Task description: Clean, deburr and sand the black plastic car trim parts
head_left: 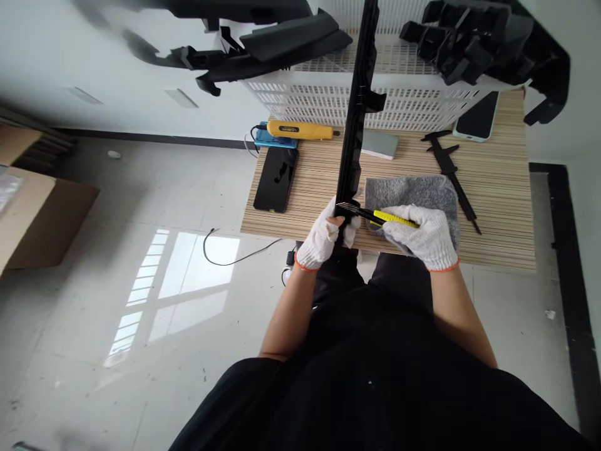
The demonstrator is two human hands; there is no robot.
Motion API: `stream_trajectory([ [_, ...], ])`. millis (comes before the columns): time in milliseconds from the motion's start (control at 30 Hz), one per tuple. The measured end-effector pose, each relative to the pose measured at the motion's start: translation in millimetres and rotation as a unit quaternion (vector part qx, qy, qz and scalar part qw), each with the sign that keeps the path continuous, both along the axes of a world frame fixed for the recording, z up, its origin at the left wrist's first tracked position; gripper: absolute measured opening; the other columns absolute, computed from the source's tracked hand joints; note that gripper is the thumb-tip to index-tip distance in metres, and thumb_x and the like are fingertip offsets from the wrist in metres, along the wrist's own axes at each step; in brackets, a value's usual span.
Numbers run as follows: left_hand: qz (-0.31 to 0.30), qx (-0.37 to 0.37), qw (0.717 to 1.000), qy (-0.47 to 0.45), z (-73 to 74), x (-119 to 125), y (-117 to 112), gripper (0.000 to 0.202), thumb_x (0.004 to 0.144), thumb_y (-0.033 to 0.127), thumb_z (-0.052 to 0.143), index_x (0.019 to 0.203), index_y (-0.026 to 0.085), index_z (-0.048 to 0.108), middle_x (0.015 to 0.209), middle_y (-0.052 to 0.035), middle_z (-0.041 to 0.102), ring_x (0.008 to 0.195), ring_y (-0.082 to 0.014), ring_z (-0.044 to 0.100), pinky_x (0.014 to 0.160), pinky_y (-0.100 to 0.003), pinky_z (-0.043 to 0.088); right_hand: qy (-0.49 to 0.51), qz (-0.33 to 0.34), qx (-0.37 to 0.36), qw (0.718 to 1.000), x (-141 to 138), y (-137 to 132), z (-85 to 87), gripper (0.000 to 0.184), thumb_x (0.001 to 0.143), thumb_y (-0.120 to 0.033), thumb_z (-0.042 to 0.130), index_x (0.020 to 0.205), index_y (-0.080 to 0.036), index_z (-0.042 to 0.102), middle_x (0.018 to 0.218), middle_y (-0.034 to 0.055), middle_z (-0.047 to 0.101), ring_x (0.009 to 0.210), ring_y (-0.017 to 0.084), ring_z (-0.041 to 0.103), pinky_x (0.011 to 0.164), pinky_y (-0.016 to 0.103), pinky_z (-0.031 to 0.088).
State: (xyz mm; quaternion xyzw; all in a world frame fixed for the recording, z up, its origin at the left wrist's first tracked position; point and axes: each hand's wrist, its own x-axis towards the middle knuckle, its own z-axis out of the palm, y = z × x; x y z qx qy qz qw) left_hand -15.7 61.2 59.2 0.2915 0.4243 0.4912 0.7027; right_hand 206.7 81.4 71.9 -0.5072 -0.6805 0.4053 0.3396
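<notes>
A long black plastic strip with clips along its side runs upright through the middle of the view. Near its lower end my left hand, in a white knit glove with an orange cuff, is closed around it. My right hand, gloved the same way, grips a yellow and black utility knife. The knife's blade points left and meets or overlaps the strip just above my left fingers; whether it touches cannot be told. Under my right hand lies a grey cloth.
On the wooden table lie a black caliper, a yellow tool, a dark phone, another phone and a grey-green block. Behind stands a white basket heaped with black plastic parts.
</notes>
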Motion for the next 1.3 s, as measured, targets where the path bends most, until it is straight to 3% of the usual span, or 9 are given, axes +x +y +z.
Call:
stream_trajectory([
  [167,-0.017,0.019,1.000,-0.013,-5.6,-2,0,0.075,0.078,0.054,0.079,0.144,0.023,0.061,0.079,0.0000,0.069,0.051,-0.0073,0.054,0.045,-0.017,0.045,-0.023,-0.005,0.046,0.999,3,-1,-5.8,0.029,0.086,-0.040,0.079,0.111,-0.028,0.083,0.105,0.0037,0.082,0.095,0.025,0.079,0.092,0.039,0.064],
  [267,-0.033,0.038,0.999,-0.020,-8.3,-4,1,0.071,0.082,0.054,0.077,0.144,0.023,0.061,0.081,0.0002,0.068,0.052,-0.0067,0.055,0.044,-0.017,0.044,-0.027,-0.006,0.047,0.999,3,-1,-7.3,0.028,0.086,-0.039,0.079,0.112,-0.029,0.083,0.104,0.0034,0.082,0.094,0.025,0.079,0.090,0.039,0.065],
  [533,-0.023,0.031,0.998,-0.042,-4.0,0,2,0.083,0.076,0.055,0.084,0.145,0.018,0.057,0.076,0.0024,0.069,0.049,-0.0056,0.055,0.043,-0.015,0.044,-0.034,0.006,0.056,0.998,3,-1,-5.9,0.028,0.087,-0.038,0.079,0.113,-0.030,0.082,0.105,0.0034,0.082,0.096,0.025,0.079,0.089,0.038,0.066],
  [833,0.006,-0.007,1.000,-0.022,2.5,1,0,0.073,0.073,0.049,0.085,0.137,0.020,0.064,0.075,0.0003,0.070,0.049,-0.0065,0.055,0.043,-0.015,0.044,-0.021,0.003,0.040,0.999,3,-2,-4.9,0.029,0.086,-0.040,0.079,0.113,-0.029,0.083,0.104,0.0027,0.082,0.094,0.024,0.079,0.089,0.039,0.066],
  [1300,0.002,0.004,1.000,-0.029,2.8,1,0,0.073,0.074,0.048,0.086,0.136,0.017,0.063,0.075,0.0011,0.069,0.050,-0.0063,0.057,0.045,-0.015,0.048,-0.020,0.003,0.044,0.999,4,-1,-7.4,0.030,0.085,-0.038,0.080,0.114,-0.029,0.082,0.106,0.0032,0.082,0.096,0.025,0.079,0.090,0.040,0.065],
])
